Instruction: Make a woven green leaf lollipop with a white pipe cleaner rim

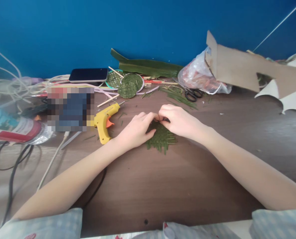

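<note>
A small mat woven from green leaf strips [161, 141] lies on the brown table [162, 186] in front of me. My left hand [137, 130] rests on its left side, fingers curled and pinching at the mat's far edge. My right hand [179, 121] covers the upper right part, fingertips pinched together and meeting the left hand's over a strip. Loose strip ends stick out along the mat's near edge.
A yellow glue gun [105, 124] lies left of my hands. Behind are round woven leaf discs [129, 85], long green leaves [150, 67], a phone [88, 75], black scissors [193, 94], a plastic bag [202, 77] and cardboard [240, 69]. Cables and a bottle [13, 127] sit at left.
</note>
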The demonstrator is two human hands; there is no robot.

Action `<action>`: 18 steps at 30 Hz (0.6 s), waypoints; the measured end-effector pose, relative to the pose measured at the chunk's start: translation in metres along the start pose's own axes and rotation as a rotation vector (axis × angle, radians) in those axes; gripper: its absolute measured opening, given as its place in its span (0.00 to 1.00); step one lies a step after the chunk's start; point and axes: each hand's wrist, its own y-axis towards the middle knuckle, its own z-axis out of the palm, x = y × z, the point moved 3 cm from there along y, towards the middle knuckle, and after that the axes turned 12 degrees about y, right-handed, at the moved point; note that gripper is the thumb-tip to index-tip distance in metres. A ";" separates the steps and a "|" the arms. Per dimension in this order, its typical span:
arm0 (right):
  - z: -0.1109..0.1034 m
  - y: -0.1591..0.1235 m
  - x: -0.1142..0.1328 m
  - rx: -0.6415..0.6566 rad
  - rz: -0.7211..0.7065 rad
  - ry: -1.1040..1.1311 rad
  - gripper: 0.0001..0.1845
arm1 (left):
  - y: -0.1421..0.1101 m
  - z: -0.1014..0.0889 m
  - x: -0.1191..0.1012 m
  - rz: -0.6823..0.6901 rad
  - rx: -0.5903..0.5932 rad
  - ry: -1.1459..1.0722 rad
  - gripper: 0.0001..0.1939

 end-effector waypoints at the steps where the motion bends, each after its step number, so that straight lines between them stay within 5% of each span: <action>1: 0.000 0.000 0.000 -0.001 0.007 0.000 0.09 | 0.000 0.000 0.000 0.001 -0.002 -0.003 0.13; 18: -0.002 -0.002 -0.001 -0.076 0.140 0.104 0.09 | 0.000 0.001 0.001 -0.048 -0.009 -0.070 0.16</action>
